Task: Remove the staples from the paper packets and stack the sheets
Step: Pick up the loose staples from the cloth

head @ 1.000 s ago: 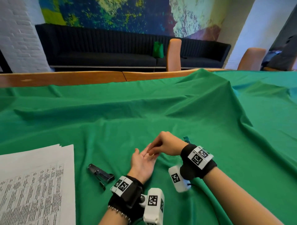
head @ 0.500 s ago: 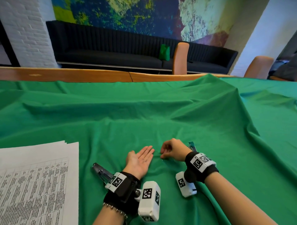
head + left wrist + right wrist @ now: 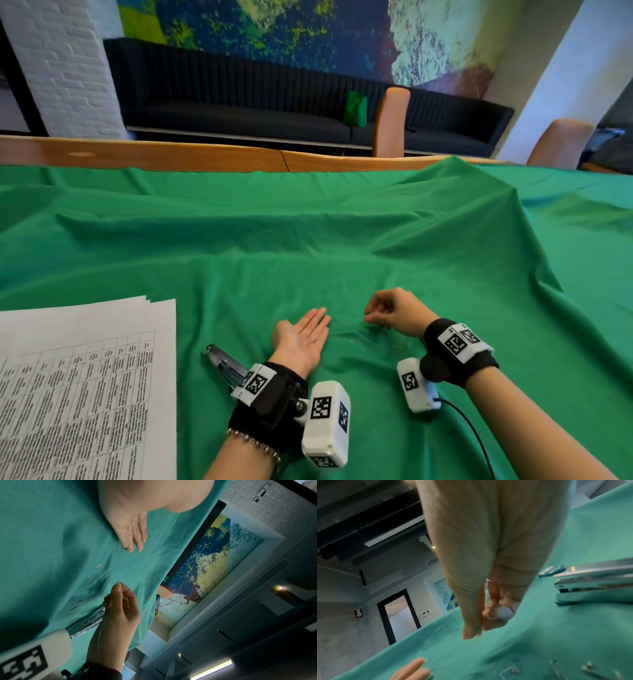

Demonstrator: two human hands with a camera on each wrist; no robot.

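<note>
The stack of sheets [image 3: 85,387] lay at the near left of the green cloth [image 3: 308,246], its top page printed with a table of small text too fine to read. Loose staples [image 3: 89,581] were scattered on the cloth between the two hands, and a couple more staples rested in the palm of the left hand [image 3: 303,337], which lay palm up with its fingers straight and flat. The right hand [image 3: 394,311] hovered just above the scattered staples, its thumb and forefinger curled together towards a pinch; whether they held a staple could not be told.

A metal staple remover [image 3: 226,368] lay on the cloth just beside the left wrist, partly hidden by the wrist strap. Another metal tool [image 3: 594,581] with teal parts lay near the right hand, to its right.

Both wrists wore black bands carrying white camera boxes [image 3: 325,423] marked with black-and-white square codes. Beyond the table's wooden edge [image 3: 171,159] stood a dark sofa [image 3: 274,102] below a blue and yellow mural [image 3: 308,37].
</note>
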